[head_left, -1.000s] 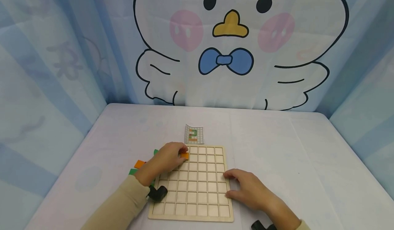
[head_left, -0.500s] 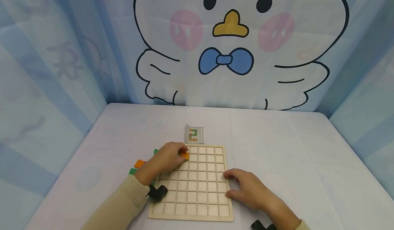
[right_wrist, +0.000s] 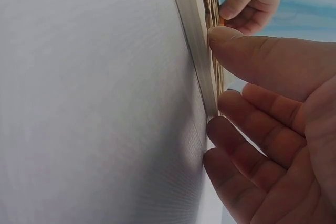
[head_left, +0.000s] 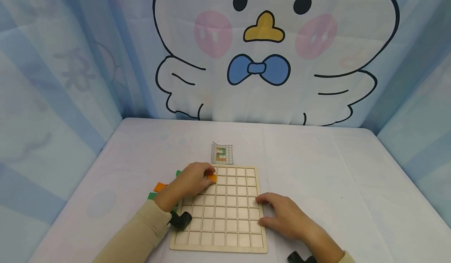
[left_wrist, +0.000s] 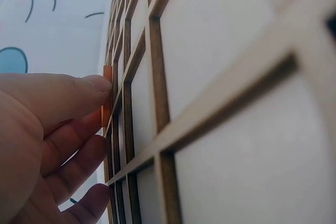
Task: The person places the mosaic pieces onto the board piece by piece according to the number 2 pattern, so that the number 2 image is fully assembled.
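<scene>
My left hand [head_left: 192, 180] is over the far left part of a wooden grid board [head_left: 225, 213]. It pinches a small flat orange tile [head_left: 212, 178] between thumb and fingers. In the left wrist view the orange tile [left_wrist: 106, 98] stands against the grid strips, under the thumb tip; whether it sits fully inside a cell is hidden. At the board's right edge, my right hand [head_left: 290, 218] rests with thumb and fingers apart and loosely bent. Its thumb [right_wrist: 262, 59] touches the rim in the right wrist view.
Behind the board lies a small printed card [head_left: 222, 154] with a coloured grid pattern. Left of the board are an orange piece [head_left: 159, 187] and green pieces [head_left: 152, 196], partly hidden by the left arm. A printed curtain [head_left: 260, 98] hangs behind the white table [head_left: 334, 169].
</scene>
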Demonstrator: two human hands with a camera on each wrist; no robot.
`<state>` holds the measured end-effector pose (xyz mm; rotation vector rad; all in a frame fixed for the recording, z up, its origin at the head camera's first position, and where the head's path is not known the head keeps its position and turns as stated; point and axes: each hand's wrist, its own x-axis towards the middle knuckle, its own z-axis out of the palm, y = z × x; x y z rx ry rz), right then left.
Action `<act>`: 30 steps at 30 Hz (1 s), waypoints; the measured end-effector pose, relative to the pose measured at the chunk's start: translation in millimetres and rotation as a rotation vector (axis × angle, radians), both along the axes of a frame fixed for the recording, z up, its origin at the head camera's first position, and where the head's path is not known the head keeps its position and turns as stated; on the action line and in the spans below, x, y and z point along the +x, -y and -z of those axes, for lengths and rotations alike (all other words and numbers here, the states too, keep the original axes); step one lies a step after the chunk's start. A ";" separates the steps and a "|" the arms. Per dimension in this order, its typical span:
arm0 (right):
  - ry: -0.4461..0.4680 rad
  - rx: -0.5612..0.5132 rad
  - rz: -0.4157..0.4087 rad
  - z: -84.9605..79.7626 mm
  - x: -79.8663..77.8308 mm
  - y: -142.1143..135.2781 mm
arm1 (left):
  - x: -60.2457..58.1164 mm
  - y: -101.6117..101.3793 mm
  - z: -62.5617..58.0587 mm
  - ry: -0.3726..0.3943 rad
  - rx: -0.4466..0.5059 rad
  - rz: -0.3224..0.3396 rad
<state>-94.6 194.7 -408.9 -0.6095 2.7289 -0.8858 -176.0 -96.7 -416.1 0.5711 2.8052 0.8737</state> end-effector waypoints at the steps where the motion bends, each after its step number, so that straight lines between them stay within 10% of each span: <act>1: 0.000 0.000 0.000 0.0 0.0 0.1 | -0.1 -0.1 -0.2 0.000 -0.001 -0.001; 30: 0.002 -0.012 -0.002 1.5 -0.3 -0.5 | -0.7 3.7 3.8 0.043 0.056 -0.018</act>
